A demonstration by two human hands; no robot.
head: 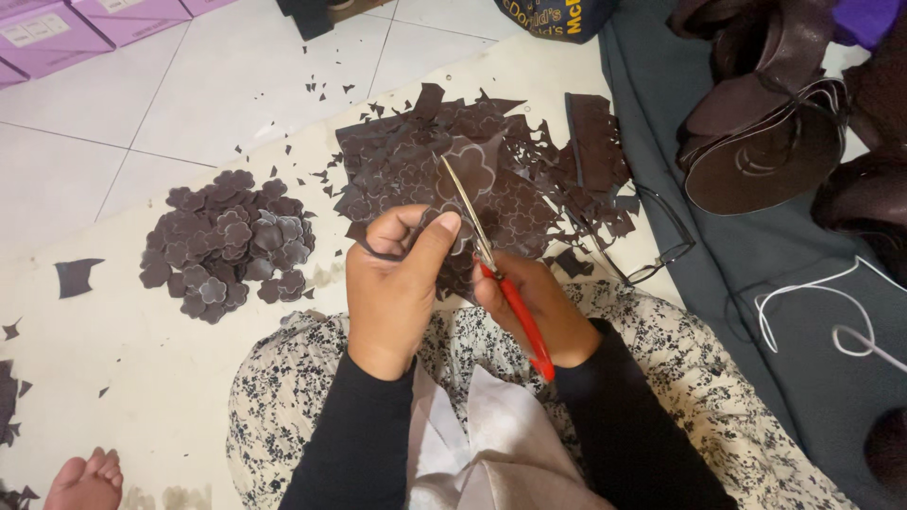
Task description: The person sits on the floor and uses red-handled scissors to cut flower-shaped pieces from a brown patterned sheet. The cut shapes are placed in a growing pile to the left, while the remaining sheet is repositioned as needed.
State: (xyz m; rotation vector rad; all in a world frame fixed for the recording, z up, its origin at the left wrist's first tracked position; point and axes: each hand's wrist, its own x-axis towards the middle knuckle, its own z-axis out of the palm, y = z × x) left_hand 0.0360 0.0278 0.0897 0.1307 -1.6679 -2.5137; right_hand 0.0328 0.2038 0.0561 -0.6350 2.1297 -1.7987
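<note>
Head view, left hand [392, 288] pinching brown flower piece [470, 168], scissors [491, 263] in right hand [534, 302]

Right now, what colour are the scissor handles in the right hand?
Red, on the metal-bladed scissors held by the right hand; head view.

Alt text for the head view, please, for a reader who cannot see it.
A seated person's right hand works red-handled scissors through a dark brown sheet piece that the left hand holds. A pile of cut flower shapes lies to the left on a cream mat, scraps lie ahead, and glasses lie to the right.
</note>
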